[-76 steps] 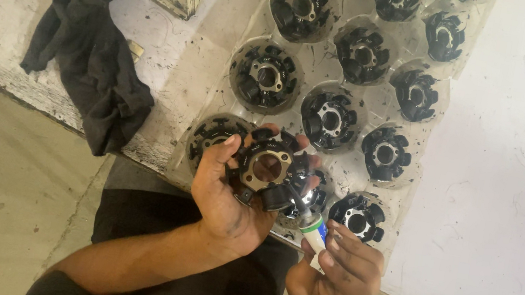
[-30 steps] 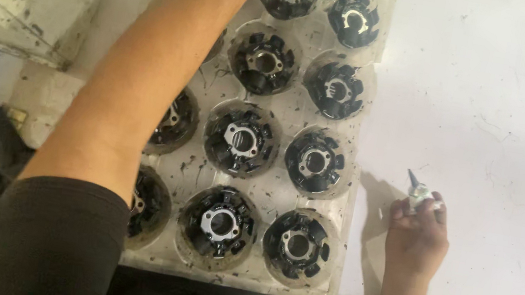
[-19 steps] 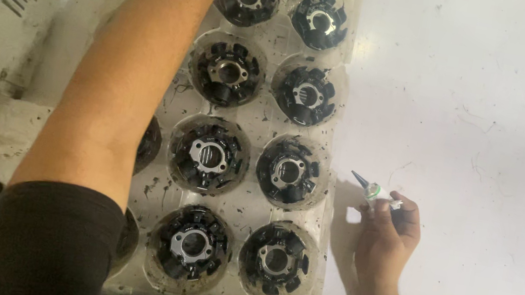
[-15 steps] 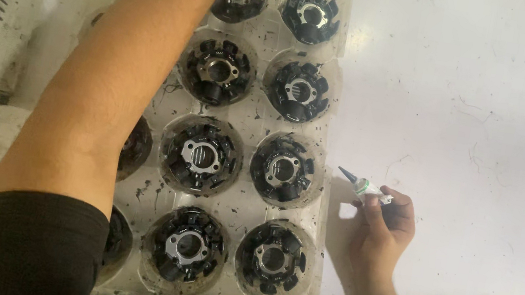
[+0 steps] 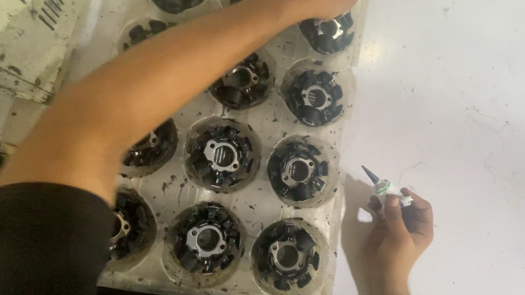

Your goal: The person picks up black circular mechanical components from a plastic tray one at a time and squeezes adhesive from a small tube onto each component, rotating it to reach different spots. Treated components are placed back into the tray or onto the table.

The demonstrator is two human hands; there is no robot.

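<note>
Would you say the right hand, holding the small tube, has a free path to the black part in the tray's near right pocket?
Probably yes: the right hand rests just beside the tray, and nothing covers that black part.

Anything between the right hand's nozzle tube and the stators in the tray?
Nothing visible. The right hand holds the small tube over bare white table, its nozzle aimed at the clear tray. The nearest black stator sits open just past the tray's edge.

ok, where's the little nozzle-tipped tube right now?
Head view, right side: the small tube is in the right hand over the white table, beside the clear tray.
</note>
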